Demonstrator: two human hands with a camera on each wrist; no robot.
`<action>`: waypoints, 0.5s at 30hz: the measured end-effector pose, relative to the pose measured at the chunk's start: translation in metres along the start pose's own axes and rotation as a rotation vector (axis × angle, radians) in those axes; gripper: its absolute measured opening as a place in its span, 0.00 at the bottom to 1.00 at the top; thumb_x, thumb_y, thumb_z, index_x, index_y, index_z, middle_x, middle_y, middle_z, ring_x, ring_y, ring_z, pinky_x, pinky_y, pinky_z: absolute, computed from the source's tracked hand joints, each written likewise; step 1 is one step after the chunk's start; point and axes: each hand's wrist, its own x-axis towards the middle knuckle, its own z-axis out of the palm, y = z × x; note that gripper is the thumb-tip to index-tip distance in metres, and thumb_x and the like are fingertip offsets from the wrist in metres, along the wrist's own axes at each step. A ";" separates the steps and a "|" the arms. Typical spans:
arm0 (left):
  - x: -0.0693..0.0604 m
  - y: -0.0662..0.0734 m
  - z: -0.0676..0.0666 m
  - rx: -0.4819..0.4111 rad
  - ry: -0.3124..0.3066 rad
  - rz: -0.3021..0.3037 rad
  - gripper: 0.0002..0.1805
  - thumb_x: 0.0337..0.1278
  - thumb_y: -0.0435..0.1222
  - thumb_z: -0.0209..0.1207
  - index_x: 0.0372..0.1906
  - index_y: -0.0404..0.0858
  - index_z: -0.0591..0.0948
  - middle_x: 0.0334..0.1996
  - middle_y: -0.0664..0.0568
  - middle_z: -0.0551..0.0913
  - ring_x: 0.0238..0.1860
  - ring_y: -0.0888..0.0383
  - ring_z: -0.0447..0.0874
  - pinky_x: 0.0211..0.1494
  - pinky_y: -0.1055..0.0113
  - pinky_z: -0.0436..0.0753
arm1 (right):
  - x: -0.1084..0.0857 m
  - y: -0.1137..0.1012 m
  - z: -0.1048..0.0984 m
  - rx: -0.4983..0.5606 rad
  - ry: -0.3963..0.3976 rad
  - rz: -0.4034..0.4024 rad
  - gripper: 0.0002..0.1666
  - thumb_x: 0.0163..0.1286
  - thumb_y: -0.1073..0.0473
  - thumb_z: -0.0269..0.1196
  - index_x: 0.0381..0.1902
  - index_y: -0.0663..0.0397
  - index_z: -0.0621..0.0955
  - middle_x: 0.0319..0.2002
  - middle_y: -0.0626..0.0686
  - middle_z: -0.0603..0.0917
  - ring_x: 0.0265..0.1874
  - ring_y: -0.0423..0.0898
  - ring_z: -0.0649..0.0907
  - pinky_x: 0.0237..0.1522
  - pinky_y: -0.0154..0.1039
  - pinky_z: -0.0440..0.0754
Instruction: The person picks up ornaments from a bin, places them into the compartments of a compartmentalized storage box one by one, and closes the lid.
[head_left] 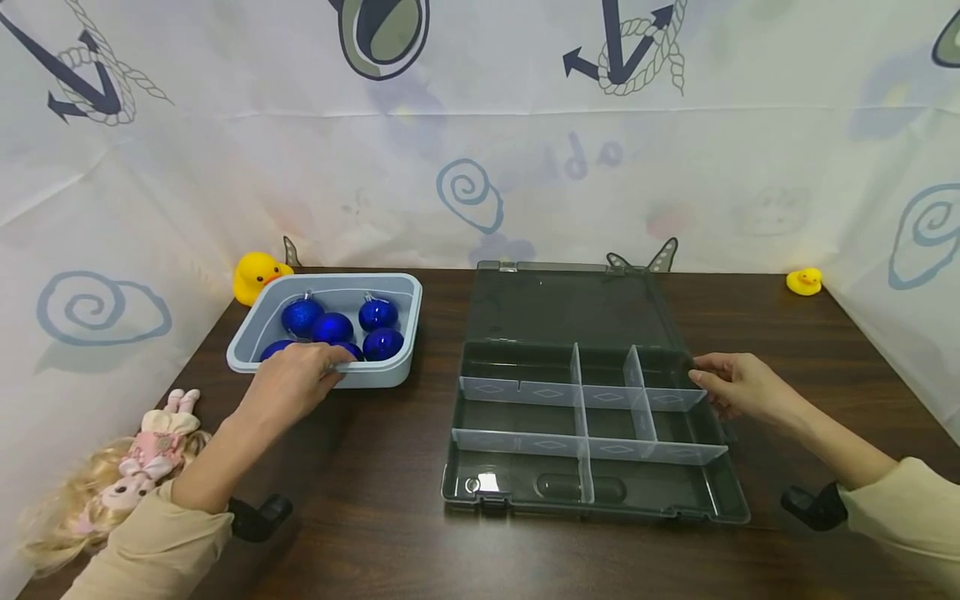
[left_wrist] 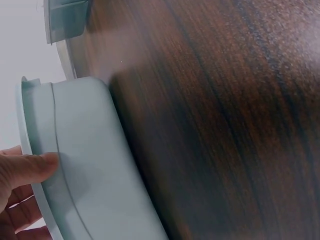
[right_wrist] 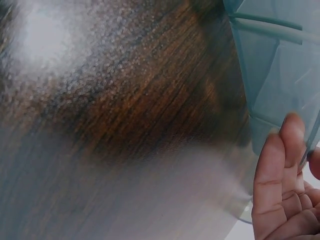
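Observation:
My left hand (head_left: 296, 382) grips the near rim of a light blue plastic tub (head_left: 382, 377). In the left wrist view the thumb (left_wrist: 37, 167) presses the outer wall and the other fingers go over the rim. Inside the tub lie several shiny blue bauble ornaments (head_left: 332, 328), some partly hidden by the hand. My right hand (head_left: 742, 387) holds the right side wall of a clear grey compartment box (head_left: 517, 492). Its lid (head_left: 562, 304) is folded back, and translucent dividers (head_left: 525, 442) split it into bare compartments. The right wrist view shows straight fingers (right_wrist: 270, 175) against the box's outer wall.
A big yellow rubber duck (head_left: 257, 277) stands behind the tub, and a smaller duck (head_left: 804, 282) at the far right corner. A blond doll (head_left: 150, 454) lies at the left edge. Printed cloth (head_left: 525, 183) surrounds the dark wooden table (head_left: 375, 517) on three sides.

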 end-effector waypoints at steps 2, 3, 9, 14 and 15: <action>0.000 0.000 -0.001 -0.001 -0.010 -0.003 0.11 0.47 0.27 0.66 0.39 0.37 0.86 0.35 0.43 0.87 0.32 0.47 0.83 0.37 0.51 0.82 | 0.000 0.000 -0.001 -0.005 0.001 0.003 0.31 0.74 0.58 0.51 0.61 0.81 0.62 0.25 0.52 0.76 0.22 0.42 0.78 0.25 0.37 0.82; 0.000 0.000 -0.001 -0.001 -0.013 -0.004 0.11 0.47 0.27 0.66 0.39 0.37 0.86 0.36 0.43 0.87 0.32 0.46 0.83 0.37 0.50 0.82 | 0.000 0.001 -0.001 -0.007 0.002 0.002 0.30 0.74 0.58 0.52 0.61 0.81 0.63 0.25 0.52 0.76 0.21 0.42 0.78 0.25 0.37 0.82; 0.002 0.000 -0.002 -0.004 -0.021 -0.002 0.11 0.47 0.27 0.66 0.39 0.37 0.86 0.36 0.42 0.86 0.32 0.46 0.83 0.38 0.50 0.82 | 0.000 0.003 -0.005 -0.010 0.002 0.006 0.30 0.74 0.58 0.51 0.61 0.81 0.63 0.25 0.52 0.76 0.21 0.42 0.77 0.26 0.37 0.83; 0.002 0.000 -0.002 -0.002 -0.023 -0.002 0.11 0.47 0.27 0.66 0.39 0.37 0.86 0.36 0.42 0.86 0.33 0.46 0.84 0.39 0.50 0.82 | 0.000 0.006 -0.008 -0.024 0.009 0.016 0.30 0.74 0.58 0.52 0.61 0.81 0.63 0.25 0.52 0.76 0.21 0.42 0.77 0.26 0.37 0.83; 0.002 0.000 -0.001 0.000 -0.022 -0.001 0.11 0.47 0.27 0.66 0.39 0.37 0.86 0.36 0.42 0.86 0.33 0.46 0.84 0.39 0.50 0.82 | 0.000 0.006 -0.009 -0.035 0.011 0.015 0.30 0.74 0.58 0.52 0.61 0.81 0.63 0.25 0.51 0.76 0.21 0.42 0.77 0.26 0.37 0.83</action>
